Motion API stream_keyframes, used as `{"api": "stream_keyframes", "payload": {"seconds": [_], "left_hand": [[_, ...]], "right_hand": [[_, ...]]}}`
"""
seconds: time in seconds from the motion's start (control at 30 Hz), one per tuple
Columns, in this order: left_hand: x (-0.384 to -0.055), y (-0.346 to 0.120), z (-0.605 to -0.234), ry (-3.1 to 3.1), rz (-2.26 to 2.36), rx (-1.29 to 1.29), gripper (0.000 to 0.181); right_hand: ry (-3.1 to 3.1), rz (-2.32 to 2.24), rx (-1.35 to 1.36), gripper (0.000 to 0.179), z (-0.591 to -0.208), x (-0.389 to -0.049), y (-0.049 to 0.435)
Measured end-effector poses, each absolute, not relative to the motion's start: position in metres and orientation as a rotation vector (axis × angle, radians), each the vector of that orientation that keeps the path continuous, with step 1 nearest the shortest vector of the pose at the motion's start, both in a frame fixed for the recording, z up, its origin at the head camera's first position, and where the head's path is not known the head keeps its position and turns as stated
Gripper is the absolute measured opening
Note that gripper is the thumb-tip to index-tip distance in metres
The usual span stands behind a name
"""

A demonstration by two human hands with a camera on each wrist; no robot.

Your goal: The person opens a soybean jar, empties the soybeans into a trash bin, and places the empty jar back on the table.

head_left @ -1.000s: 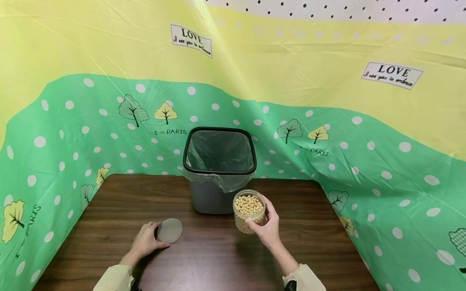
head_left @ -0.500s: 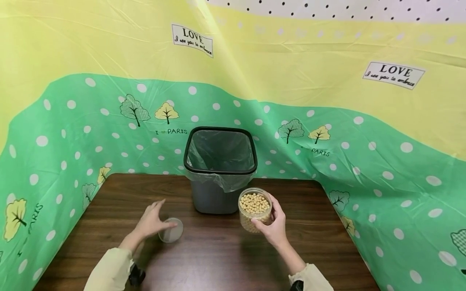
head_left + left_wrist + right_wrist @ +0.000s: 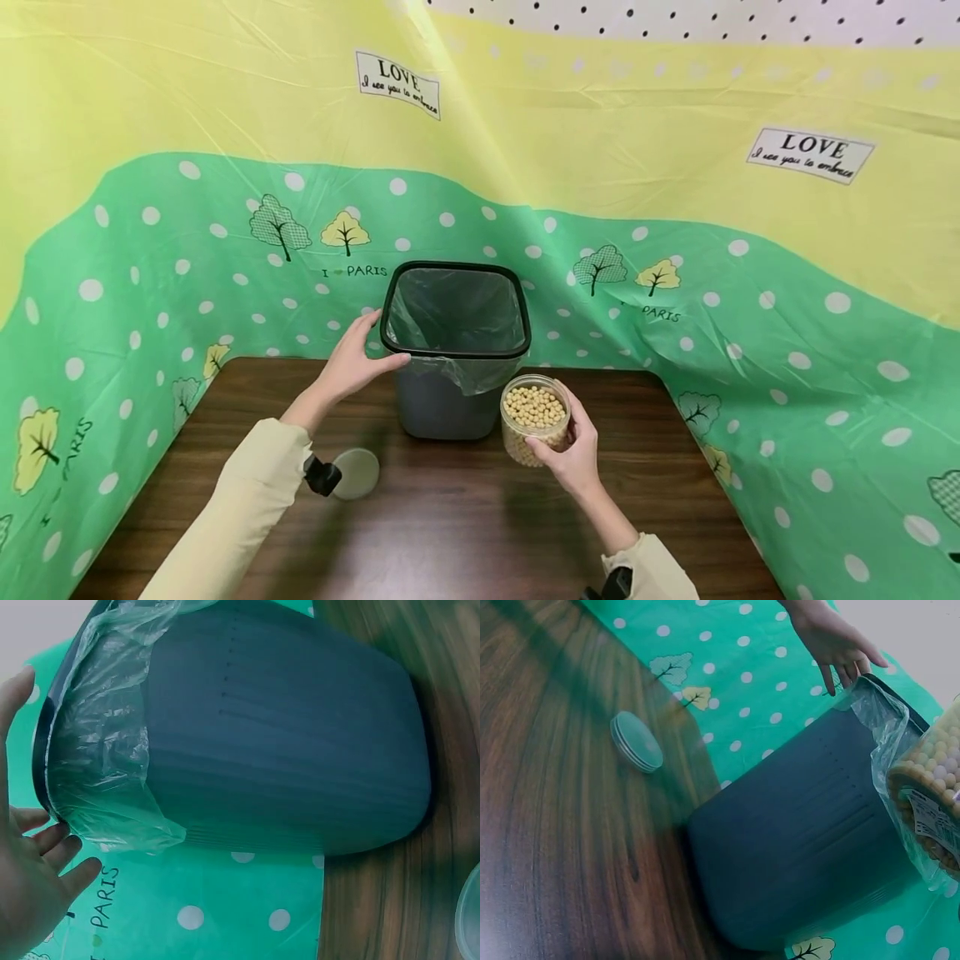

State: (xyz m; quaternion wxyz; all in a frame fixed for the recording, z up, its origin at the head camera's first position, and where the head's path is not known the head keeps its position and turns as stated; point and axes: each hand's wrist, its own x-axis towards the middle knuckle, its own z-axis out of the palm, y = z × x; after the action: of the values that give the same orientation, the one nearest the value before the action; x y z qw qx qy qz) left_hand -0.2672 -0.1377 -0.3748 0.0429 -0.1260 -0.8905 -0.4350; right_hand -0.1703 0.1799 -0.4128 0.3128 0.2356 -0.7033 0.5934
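In the head view my right hand (image 3: 576,450) grips a clear round jar (image 3: 534,421) filled with pale yellow beans, its mouth uncovered. The jar is raised just in front of the right side of a dark grey trash can (image 3: 442,404). A clear plastic liner (image 3: 471,373) folds over the can's black rim. My left hand (image 3: 351,360) is at the rim's left corner, fingers spread, thumb in front. From the left wrist view, the left fingertips (image 3: 54,838) are right at the rim beside the liner. A round translucent lid (image 3: 356,473) lies on the table, left of the can.
The brown wooden table (image 3: 450,542) has its far edge against a green and yellow printed cloth (image 3: 675,275). The can stands near that edge. My left sleeve (image 3: 247,492) passes over the table beside the lid.
My left hand has left the lid on the table and moved up and forward to the can's rim. My right hand has shifted the jar slightly right and up.
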Motion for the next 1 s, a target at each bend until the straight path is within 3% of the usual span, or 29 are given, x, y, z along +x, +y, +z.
{"api": "stream_keyframes", "payload": {"seconds": [0.33,0.63,1.0], "left_hand": [[-0.277,-0.136,-0.378,-2.739,-1.337,-0.333,0.094],[-0.278,-0.136,-0.376,-2.753,-1.335,-0.315,0.095],[-0.278,-0.134,-0.373,-2.760,-1.379,-0.291,0.095]], "right_hand": [[-1.869,1.586,0.515,0.074,-0.407,-0.175,0.180],[-1.900,1.627,0.470,0.075,-0.379,-0.187,0.183],[-1.975,1.477,0.423,0.078,-0.355,-0.225,0.202]]}}
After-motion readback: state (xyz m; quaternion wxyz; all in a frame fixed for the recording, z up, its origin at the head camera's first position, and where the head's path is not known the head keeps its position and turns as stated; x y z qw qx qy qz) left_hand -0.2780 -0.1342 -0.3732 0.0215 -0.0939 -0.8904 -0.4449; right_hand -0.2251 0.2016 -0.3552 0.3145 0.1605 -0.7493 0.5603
